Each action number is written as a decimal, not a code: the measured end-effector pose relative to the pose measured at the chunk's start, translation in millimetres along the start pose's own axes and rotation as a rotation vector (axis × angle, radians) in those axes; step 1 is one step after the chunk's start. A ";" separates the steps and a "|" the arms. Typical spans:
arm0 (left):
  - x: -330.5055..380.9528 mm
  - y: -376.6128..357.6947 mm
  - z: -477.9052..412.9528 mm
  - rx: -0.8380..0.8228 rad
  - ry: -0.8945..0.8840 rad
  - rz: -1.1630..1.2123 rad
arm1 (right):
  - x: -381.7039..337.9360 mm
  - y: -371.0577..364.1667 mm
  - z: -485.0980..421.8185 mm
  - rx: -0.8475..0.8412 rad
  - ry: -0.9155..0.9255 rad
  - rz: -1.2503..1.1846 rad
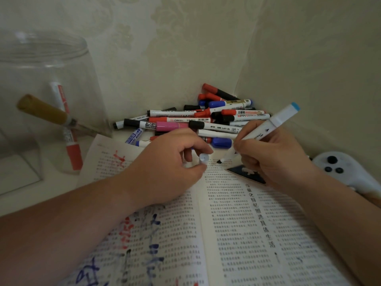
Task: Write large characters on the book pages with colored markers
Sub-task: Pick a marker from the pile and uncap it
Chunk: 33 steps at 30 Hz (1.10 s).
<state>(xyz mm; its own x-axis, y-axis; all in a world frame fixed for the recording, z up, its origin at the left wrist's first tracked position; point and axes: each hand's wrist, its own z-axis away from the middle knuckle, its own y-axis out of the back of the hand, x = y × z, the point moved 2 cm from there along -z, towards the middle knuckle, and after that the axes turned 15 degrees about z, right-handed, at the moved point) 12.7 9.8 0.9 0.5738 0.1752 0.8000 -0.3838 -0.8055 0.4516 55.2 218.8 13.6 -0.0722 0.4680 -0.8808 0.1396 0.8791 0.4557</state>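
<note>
An open book (237, 223) lies flat, its left page marked with large red and blue characters. Over the book's top edge, the right hand (274, 159) has its fingers clamped on a white marker (266, 131) with a blue end, tip pointing down at the page. The left hand (171, 168), just beside it above the book's fold, pinches a small white cap (203, 157) between thumb and fingertips. Beyond the book lies a pile of markers (195, 118).
</note>
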 end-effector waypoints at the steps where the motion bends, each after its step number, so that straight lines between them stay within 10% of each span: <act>1: 1.0 -1.1 0.4 -0.032 0.018 0.005 | -0.7 0.2 0.4 0.009 0.006 -0.065; 33: 6.4 -6.5 1.9 -0.160 0.173 0.093 | -20.8 -19.1 19.5 0.019 0.203 0.456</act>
<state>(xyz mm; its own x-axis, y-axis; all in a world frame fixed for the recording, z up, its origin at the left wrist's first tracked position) 20.2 15.0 2.4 0.4039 0.2096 0.8905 -0.5466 -0.7253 0.4186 73.2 190.5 20.7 -0.1904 0.8140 -0.5488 0.2201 0.5802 0.7842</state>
